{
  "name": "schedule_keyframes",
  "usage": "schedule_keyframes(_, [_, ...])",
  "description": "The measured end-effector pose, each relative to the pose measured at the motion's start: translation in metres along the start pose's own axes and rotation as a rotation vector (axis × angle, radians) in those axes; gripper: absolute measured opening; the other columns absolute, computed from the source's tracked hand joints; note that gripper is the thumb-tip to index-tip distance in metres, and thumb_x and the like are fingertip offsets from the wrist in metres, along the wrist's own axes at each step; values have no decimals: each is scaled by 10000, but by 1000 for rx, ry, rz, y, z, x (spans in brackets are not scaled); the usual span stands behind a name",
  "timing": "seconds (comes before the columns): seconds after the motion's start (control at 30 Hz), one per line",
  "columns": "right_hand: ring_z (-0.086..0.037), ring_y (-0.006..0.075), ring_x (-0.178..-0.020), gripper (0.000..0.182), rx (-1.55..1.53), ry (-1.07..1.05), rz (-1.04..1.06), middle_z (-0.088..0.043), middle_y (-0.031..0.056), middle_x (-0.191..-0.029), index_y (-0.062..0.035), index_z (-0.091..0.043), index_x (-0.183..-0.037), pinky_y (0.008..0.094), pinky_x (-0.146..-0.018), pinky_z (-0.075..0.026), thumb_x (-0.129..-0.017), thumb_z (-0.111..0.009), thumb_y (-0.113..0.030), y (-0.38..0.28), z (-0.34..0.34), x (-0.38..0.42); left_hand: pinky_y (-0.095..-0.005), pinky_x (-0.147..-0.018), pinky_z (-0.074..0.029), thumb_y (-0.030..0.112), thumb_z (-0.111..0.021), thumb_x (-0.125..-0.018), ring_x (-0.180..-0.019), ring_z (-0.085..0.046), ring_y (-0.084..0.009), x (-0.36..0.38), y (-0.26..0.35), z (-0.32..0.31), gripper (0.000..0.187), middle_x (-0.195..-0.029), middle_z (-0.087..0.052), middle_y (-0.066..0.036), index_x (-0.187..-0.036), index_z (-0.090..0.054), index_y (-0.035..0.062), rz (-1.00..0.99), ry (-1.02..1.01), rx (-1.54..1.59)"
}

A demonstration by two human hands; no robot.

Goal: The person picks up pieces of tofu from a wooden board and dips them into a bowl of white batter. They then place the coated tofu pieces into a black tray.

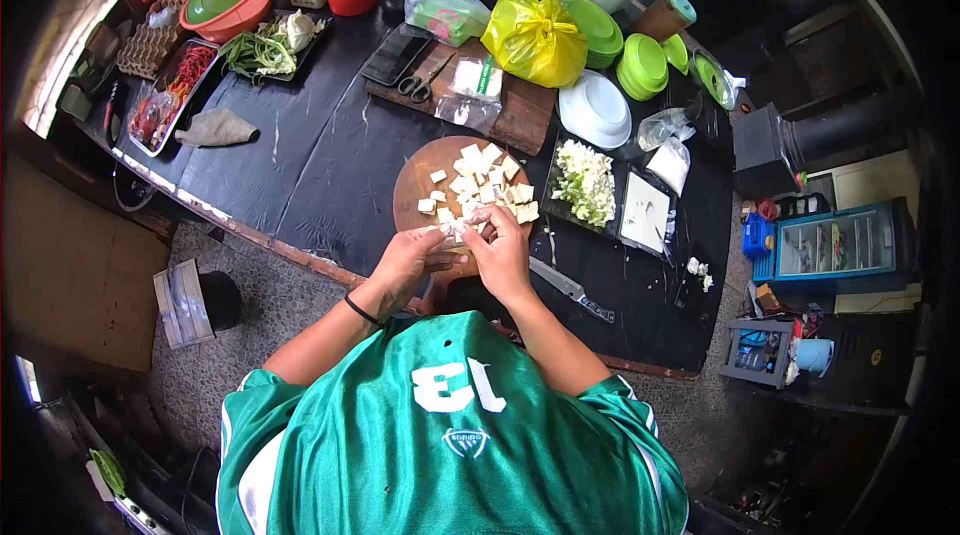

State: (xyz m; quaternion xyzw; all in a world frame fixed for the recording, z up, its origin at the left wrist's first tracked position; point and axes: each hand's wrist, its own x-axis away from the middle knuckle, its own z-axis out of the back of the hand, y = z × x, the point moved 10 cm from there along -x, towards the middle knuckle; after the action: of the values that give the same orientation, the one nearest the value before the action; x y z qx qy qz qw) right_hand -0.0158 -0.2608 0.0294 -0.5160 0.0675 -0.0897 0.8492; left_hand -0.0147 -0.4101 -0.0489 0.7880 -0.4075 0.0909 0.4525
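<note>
Both my hands meet at the near edge of a round wooden board [410, 185] with many pale cubes [480, 175] heaped on it. My left hand [412, 260] has its fingers bent round a small whitish piece [457, 233]. From the other side my right hand [498, 243] pinches at the same piece with thumb and fingers. What the piece is cannot be made out. A knife [570, 290] lies on the black table, to the right of my right hand.
Right of the board are a tray of chopped greens [585, 185] and a white tray [645, 212]. Behind it a wooden block [525, 115] bears scissors [415, 87] and packets. A yellow bag [535, 40], green bowls [642, 65] and a cloth [217, 128] also lie on the table.
</note>
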Motion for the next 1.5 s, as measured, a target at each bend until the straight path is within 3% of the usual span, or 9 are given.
schedule_keyframes(0.2, [-668,256,-866,141,30,-2,49,-664,121,-1032,-19,-722,-1068,380,-781,-550,-971,-734,-120,-4,2,6,-320,-904,-577,258,-584,-1125,-1033,-784,-214,-3,-5,1,333,-1201,-786,-102,-1322,-683,8,8,3,-29])
schedule_keyframes(0.27, [-676,292,-914,138,11,17,88,-660,144,-1066,-7,-721,-1077,399,-802,-554,-972,-709,-96,-2,4,8,-287,-865,-555,255,-622,-1107,-1002,-785,-167,-3,-5,-1,303,-1193,-791,-71,-1288,-709,28,13,-3,-25])
schedule_keyframes(0.47, [-671,341,-1022,172,51,33,204,-656,151,-1079,-7,-729,-1090,426,-913,-538,-935,-732,-82,-11,10,16,-283,-842,-553,263,-649,-1095,-991,-786,-165,-9,-9,-1,288,-1154,-801,-67,-1263,-722,41,18,-5,-1])
schedule_keyframes(0.87, [-630,373,-1105,224,204,73,361,-629,168,-1121,-4,-738,-1086,461,-984,-518,-875,-779,-69,-20,25,33,-280,-820,-583,277,-638,-1099,-947,-790,-178,-4,-15,-14,293,-1105,-810,-91,-1261,-703,42,74,27,-81])
schedule_keyframes(1.1, [-643,359,-1104,233,187,70,339,-653,152,-1122,-22,-751,-1112,452,-965,-530,-889,-778,-84,-9,45,45,-265,-806,-560,296,-657,-1084,-940,-772,-148,-2,-24,-25,283,-1078,-805,-59,-1230,-717,61,74,82,-199])
schedule_keyframes(1.2, [-627,368,-1177,369,167,4,350,-658,162,-1206,-29,-728,-1215,461,-1034,-515,-866,-815,-112,-9,61,47,-271,-826,-550,312,-673,-1074,-938,-752,-129,2,-30,-36,285,-1067,-796,-41,-1212,-724,68,69,119,-205])
schedule_keyframes(1.3, [-625,349,-1252,644,281,-138,424,-666,135,-1404,-109,-668,-1424,457,-1094,-515,-827,-888,-211,-12,72,50,-275,-840,-541,322,-682,-1069,-949,-734,-114,1,-38,-54,277,-1073,-789,-19,-1202,-731,85,56,72,-169])
schedule_keyframes(1.37, [-630,342,-1241,647,291,-159,442,-670,124,-1405,-116,-669,-1428,454,-1085,-521,-827,-888,-209,-7,85,54,-304,-893,-529,307,-673,-1064,-1008,-744,-130,2,-46,-68,283,-1161,-802,-33,-1227,-738,85,103,84,-205])
schedule_keyframes(1.5, [-665,325,-1166,673,246,-156,479,-712,112,-1334,-118,-664,-1447,451,-1037,-537,-824,-894,-230,2,113,62,-294,-893,-531,314,-675,-1070,-1046,-732,-117,-1,-60,-98,284,-1176,-797,-17,-1247,-729,98,134,60,-216])
